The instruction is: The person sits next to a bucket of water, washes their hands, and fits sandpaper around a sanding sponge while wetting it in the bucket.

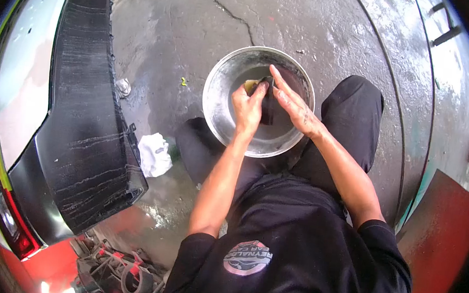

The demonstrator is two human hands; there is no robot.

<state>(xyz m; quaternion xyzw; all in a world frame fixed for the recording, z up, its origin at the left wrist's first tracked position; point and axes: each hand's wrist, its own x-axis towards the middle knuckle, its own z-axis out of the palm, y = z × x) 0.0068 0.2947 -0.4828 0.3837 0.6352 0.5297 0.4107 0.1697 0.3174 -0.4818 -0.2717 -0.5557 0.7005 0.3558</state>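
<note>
A round metal basin (215,114) with dark water in it stands on the floor between my knees. Over the basin my left hand (247,104) is closed on a yellowish and dark piece (252,86), which may be a sponge or pad. My right hand (294,103) is beside it, its fingers stretched out and slanting up towards the left hand's fingertips. Its palm faces the dark piece, and whether it touches it I cannot tell.
A car's black bumper (83,107) with dried streaks fills the left side. White crumpled cloth (155,155) lies beside it. A dark hose (395,93) runs along the floor (165,42) at right, near a red panel (442,240). Metal parts (120,272) lie at the lower left.
</note>
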